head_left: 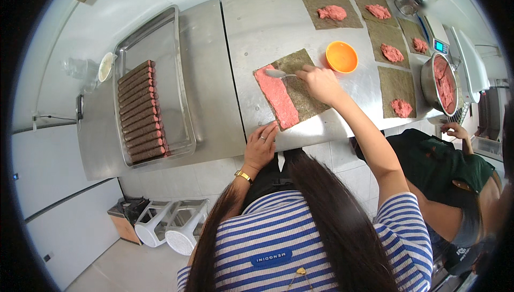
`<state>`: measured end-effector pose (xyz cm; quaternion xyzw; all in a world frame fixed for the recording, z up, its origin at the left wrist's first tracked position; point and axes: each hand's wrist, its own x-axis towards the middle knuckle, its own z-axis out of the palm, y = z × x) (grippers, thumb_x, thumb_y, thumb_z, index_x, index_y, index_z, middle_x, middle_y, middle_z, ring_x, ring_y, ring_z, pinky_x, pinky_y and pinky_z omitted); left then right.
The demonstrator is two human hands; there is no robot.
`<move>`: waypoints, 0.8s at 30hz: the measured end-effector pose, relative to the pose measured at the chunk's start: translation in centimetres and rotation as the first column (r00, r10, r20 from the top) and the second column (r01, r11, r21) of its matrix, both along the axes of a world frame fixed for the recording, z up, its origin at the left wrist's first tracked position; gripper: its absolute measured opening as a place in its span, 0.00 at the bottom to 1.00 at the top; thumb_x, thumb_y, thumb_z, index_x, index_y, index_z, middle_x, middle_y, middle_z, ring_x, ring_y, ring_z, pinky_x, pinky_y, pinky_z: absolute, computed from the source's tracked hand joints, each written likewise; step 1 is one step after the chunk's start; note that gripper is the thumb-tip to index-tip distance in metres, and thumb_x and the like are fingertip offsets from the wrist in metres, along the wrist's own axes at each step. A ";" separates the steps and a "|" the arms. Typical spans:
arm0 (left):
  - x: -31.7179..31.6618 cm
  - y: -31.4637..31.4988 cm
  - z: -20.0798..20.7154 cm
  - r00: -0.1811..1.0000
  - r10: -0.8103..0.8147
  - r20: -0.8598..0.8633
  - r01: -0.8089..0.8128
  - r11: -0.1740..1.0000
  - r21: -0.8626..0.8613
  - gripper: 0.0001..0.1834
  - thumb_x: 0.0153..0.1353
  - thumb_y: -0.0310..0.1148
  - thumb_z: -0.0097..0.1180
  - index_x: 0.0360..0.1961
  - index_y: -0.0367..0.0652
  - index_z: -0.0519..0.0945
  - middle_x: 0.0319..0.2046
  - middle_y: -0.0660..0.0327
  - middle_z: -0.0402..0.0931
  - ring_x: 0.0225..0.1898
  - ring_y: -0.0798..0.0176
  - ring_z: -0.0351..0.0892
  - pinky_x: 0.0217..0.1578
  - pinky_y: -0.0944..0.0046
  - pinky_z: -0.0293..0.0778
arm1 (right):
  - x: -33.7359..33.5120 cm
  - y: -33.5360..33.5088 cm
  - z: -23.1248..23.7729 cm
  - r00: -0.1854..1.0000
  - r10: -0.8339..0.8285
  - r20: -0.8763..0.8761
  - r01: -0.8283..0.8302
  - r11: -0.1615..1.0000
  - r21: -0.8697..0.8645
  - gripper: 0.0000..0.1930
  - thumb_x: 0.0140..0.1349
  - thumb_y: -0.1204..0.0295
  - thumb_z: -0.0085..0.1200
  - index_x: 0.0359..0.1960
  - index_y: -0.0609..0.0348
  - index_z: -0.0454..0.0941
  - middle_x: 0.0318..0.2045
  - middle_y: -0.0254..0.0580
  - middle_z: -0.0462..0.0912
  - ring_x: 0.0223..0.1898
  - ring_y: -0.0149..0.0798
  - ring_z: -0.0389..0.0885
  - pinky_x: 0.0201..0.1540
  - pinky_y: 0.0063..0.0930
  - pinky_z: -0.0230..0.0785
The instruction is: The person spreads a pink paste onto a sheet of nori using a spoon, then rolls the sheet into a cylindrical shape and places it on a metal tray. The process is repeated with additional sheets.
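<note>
A dark green seaweed sheet [309, 98] lies slantwise on the steel table in front of me. A band of pink minced meat [278, 99] is spread along its left side. My right hand [319, 84] is closed round the handle of a metal spoon [275, 73], whose bowl rests on the far end of the meat. My left hand [261, 144] is at the table's front edge, its fingertips together on the sheet's near corner. An orange bowl [341, 57] stands just beyond my right hand.
Several seaweed sheets with meat lumps [392, 53] lie to the right, near a steel bowl of mince [444, 85] and a scale [440, 46]. A metal tray [184, 104] of seaweed rolls [140, 112] is left. Another person [444, 174] stands at right. White stools [184, 227] are below left.
</note>
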<state>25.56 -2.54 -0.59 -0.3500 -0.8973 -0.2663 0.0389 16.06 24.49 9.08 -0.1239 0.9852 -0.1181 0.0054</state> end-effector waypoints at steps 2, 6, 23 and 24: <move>0.1 0.1 0.1 1.000 0.007 -0.002 -0.007 1.000 -0.021 0.29 0.51 0.28 0.56 0.58 0.46 0.74 0.61 0.68 0.69 0.59 0.60 0.68 0.57 0.59 0.66 | -0.8 -0.6 -0.7 0.999 0.032 -0.038 -0.031 0.999 0.033 0.11 0.55 0.75 0.50 0.38 0.56 0.83 0.36 0.44 0.82 0.36 0.49 0.85 0.35 0.42 0.78; 0.0 0.1 0.0 1.000 -0.005 0.008 0.005 1.000 0.014 0.29 0.50 0.26 0.55 0.57 0.46 0.74 0.61 0.67 0.70 0.58 0.58 0.68 0.58 0.57 0.66 | 1.4 -0.7 -1.0 0.995 0.061 0.072 -0.072 0.986 0.154 0.15 0.54 0.75 0.49 0.44 0.54 0.82 0.36 0.41 0.81 0.36 0.47 0.84 0.35 0.39 0.77; 0.0 0.1 0.0 1.000 -0.003 0.004 0.003 1.000 0.018 0.29 0.49 0.26 0.55 0.57 0.46 0.74 0.60 0.67 0.70 0.57 0.56 0.68 0.59 0.56 0.65 | 11.4 -0.3 1.1 0.992 0.054 0.110 -0.056 0.998 0.013 0.16 0.52 0.76 0.51 0.44 0.59 0.81 0.36 0.41 0.80 0.35 0.44 0.83 0.36 0.38 0.77; 0.0 0.1 0.0 1.000 -0.007 0.004 0.007 1.000 0.019 0.29 0.49 0.26 0.55 0.57 0.46 0.74 0.60 0.67 0.70 0.57 0.56 0.68 0.59 0.56 0.65 | 11.2 -0.5 0.7 0.994 0.038 0.103 -0.040 0.999 0.016 0.18 0.51 0.77 0.51 0.45 0.59 0.80 0.37 0.40 0.81 0.36 0.43 0.83 0.37 0.38 0.77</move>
